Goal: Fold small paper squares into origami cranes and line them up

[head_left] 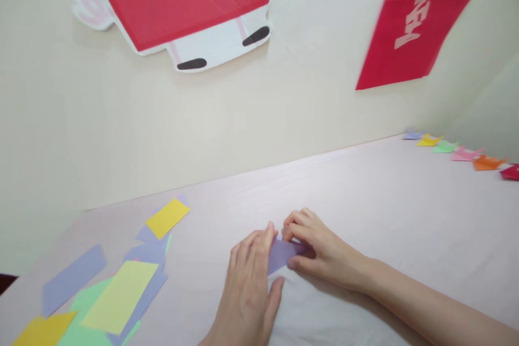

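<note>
A small purple piece of paper (279,255) lies on the white-covered table between my two hands. It looks folded, though both hands hide its edges. My left hand (250,275) rests over its left side with the fingers stretched out and the thumb apart. From the right, my right hand (310,246) pinches the paper's other side between curled fingers and thumb.
Loose paper sheets lie at the left, among them a pale yellow sheet (121,297), a purple sheet (75,278) and a yellow sheet (167,218). Several small folded paper pieces, one of them orange (488,163), line the far right edge. Behind stands a wall (243,119) with red decorations.
</note>
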A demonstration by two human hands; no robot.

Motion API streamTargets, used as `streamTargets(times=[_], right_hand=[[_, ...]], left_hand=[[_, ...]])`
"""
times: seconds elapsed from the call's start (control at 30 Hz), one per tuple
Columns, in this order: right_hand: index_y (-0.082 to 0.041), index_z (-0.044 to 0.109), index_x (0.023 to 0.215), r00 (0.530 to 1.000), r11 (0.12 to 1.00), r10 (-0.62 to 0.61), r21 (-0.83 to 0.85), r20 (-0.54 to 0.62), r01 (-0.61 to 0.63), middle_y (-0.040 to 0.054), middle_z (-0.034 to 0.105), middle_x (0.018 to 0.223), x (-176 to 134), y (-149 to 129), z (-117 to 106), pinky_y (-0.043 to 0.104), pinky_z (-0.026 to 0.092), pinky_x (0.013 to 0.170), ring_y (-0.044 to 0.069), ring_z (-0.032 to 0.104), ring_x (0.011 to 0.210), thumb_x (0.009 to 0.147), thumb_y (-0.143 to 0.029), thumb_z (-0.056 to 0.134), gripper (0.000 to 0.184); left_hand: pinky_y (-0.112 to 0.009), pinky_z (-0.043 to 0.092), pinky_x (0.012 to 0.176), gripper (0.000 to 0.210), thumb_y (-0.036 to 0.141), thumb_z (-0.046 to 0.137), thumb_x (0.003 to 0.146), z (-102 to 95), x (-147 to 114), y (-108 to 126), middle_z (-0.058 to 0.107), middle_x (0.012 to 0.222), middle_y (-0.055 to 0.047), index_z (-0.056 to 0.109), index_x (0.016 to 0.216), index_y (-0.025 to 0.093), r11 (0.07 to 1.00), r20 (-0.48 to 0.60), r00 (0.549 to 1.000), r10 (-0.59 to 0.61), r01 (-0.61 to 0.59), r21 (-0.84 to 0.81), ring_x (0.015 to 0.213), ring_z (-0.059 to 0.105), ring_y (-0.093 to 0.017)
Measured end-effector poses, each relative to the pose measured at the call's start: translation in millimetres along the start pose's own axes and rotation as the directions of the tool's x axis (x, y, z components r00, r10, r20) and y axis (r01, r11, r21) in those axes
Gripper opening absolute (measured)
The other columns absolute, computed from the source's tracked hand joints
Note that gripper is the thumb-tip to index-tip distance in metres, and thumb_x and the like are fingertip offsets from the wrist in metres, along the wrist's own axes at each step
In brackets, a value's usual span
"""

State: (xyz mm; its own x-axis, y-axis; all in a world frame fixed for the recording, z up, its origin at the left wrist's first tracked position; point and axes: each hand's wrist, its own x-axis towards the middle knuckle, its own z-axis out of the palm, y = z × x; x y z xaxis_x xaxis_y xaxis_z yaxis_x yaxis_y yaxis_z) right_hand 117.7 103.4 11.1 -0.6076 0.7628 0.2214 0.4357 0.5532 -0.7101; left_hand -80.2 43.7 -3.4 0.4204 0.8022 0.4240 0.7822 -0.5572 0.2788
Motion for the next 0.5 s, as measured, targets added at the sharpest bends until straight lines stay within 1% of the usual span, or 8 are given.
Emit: streamTargets(times=[0.07, 0.1, 0.17, 0.23, 0.3, 0.4, 0.43, 0.5], right_hand=[[-0.019, 0.06, 0.084, 0.996, 0.996, -0.082, -0.025, -0.015, 0.082, 0.0028, 0.056, 0.097, 0, 0, 1, 0.033, 0.038, 0.086, 0.019, 0.045, 0.095, 0.075, -0.006, 0.07, 0.018], [-0.019, 0.062, 0.084, 0.991, 0.99, -0.133, -0.043, -0.009, 0.132, 0.0024, 0.057, 0.096, 0, 1, 1, 0.033, 0.037, 0.088, 0.019, 0.046, 0.095, 0.078, -0.006, 0.067, 0.016], [-0.02, 0.064, 0.084, 0.974, 0.972, -0.224, -0.079, -0.033, 0.221, 0.002, 0.059, 0.096, 2, 2, 2, 0.034, 0.036, 0.089, 0.018, 0.046, 0.093, 0.079, -0.003, 0.064, 0.017], [-0.02, 0.064, 0.082, 0.955, 0.951, -0.292, -0.119, -0.058, 0.284, 0.0025, 0.061, 0.1, 4, 4, 1, 0.035, 0.036, 0.091, 0.018, 0.047, 0.095, 0.078, -0.003, 0.063, 0.017], [-0.02, 0.063, 0.081, 0.95, 0.946, -0.311, -0.107, -0.02, 0.307, 0.0019, 0.062, 0.1, 6, 7, -2, 0.034, 0.035, 0.093, 0.017, 0.049, 0.098, 0.078, -0.002, 0.06, 0.019], [-0.02, 0.06, 0.082, 0.954, 0.951, -0.287, -0.096, 0.089, 0.295, -0.0004, 0.065, 0.095, 7, 12, -7, 0.032, 0.035, 0.095, 0.014, 0.053, 0.097, 0.077, 0.003, 0.054, 0.024], [-0.02, 0.059, 0.083, 0.954, 0.951, -0.281, -0.106, 0.105, 0.292, -0.0006, 0.065, 0.097, 7, 13, -8, 0.031, 0.035, 0.096, 0.013, 0.053, 0.098, 0.076, 0.003, 0.054, 0.024], [-0.02, 0.058, 0.084, 0.955, 0.945, -0.282, -0.146, 0.094, 0.294, -0.0004, 0.065, 0.102, 7, 15, -9, 0.03, 0.035, 0.096, 0.014, 0.052, 0.102, 0.075, 0.002, 0.057, 0.023]], left_hand=[[-0.042, 0.042, 0.098, 0.072, 0.01, 0.048, 0.086, -1.4, -2, -1, 0.054, 0.133, -0.014, 0.014, 0.15, 0.015, 0.999, 0.029, 0.999, 0.033, -0.034, 0.02, 0.123, 0.046, -0.025], [-0.041, 0.041, 0.098, 0.072, 0.013, 0.05, 0.086, -2.5, -2, -2, 0.055, 0.133, -0.015, 0.017, 0.15, 0.014, 0.998, 0.02, 0.998, 0.057, -0.058, 0.039, 0.124, 0.046, -0.026], [-0.041, 0.038, 0.099, 0.07, 0.015, 0.053, 0.084, -4.5, -2, -4, 0.055, 0.134, -0.014, 0.024, 0.147, 0.012, 0.989, 0.014, 0.993, 0.118, -0.119, 0.087, 0.126, 0.044, -0.026], [-0.04, 0.036, 0.1, 0.063, 0.011, 0.052, 0.082, -5.2, -1, -7, 0.056, 0.134, -0.011, 0.035, 0.142, 0.015, 0.976, 0.007, 0.985, 0.174, -0.174, 0.13, 0.129, 0.043, -0.026], [-0.041, 0.033, 0.101, 0.058, 0.007, 0.046, 0.081, -4.0, 1, -10, 0.057, 0.136, -0.01, 0.042, 0.138, 0.015, 0.967, -0.018, 0.978, 0.208, -0.203, 0.154, 0.132, 0.041, -0.026], [-0.043, 0.029, 0.102, 0.051, 0.005, 0.041, 0.082, -0.3, 2, -16, 0.061, 0.132, -0.006, 0.053, 0.129, 0.022, 0.957, -0.078, 0.963, 0.259, -0.245, 0.153, 0.129, 0.046, -0.026], [-0.044, 0.029, 0.102, 0.048, 0.006, 0.041, 0.083, 0.5, 2, -17, 0.062, 0.131, -0.004, 0.057, 0.125, 0.025, 0.953, -0.099, 0.956, 0.275, -0.258, 0.159, 0.127, 0.048, -0.026], [-0.045, 0.028, 0.101, 0.04, 0.008, 0.042, 0.086, 0.1, 3, -19, 0.064, 0.128, -0.003, 0.062, 0.115, 0.027, 0.944, -0.113, 0.948, 0.298, -0.276, 0.179, 0.124, 0.05, -0.026]])
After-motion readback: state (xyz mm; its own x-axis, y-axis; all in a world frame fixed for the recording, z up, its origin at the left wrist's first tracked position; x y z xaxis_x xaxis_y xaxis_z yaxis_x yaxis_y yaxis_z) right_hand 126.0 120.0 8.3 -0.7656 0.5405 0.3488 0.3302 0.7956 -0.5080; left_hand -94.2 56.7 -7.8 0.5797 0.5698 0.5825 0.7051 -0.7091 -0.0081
